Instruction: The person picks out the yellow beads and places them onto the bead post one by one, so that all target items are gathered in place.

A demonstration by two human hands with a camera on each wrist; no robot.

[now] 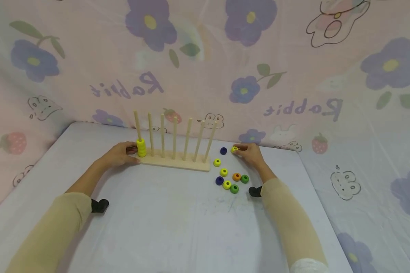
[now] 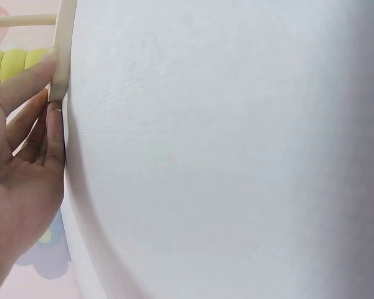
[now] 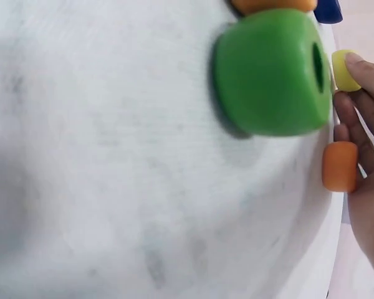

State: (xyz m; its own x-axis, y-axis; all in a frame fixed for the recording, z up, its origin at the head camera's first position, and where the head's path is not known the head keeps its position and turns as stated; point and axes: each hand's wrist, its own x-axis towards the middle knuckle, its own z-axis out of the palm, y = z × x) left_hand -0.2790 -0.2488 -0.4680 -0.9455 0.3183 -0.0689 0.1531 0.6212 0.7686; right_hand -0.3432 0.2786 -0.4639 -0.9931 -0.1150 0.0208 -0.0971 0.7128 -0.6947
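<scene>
A wooden peg rack (image 1: 172, 162) with a row of upright sticks stands on the table. Several yellow beads (image 1: 141, 148) are stacked on its leftmost stick. My left hand (image 1: 121, 153) grips the left end of the base; in the left wrist view the thumb of that hand (image 2: 25, 162) lies against the base (image 2: 61, 56), with the other fingers round its end. My right hand (image 1: 251, 153) pinches a yellow bead (image 1: 235, 149) between thumb and fingers at the table's far side. In the right wrist view an orange bead (image 3: 340, 167) sits right beside that hand.
Loose beads lie right of the rack: dark blue (image 1: 223, 151), yellow (image 1: 217, 162), orange (image 1: 237, 177) and green (image 1: 234, 189) ones among them. A patterned cloth (image 1: 205, 76) hangs behind the white table (image 1: 171, 220).
</scene>
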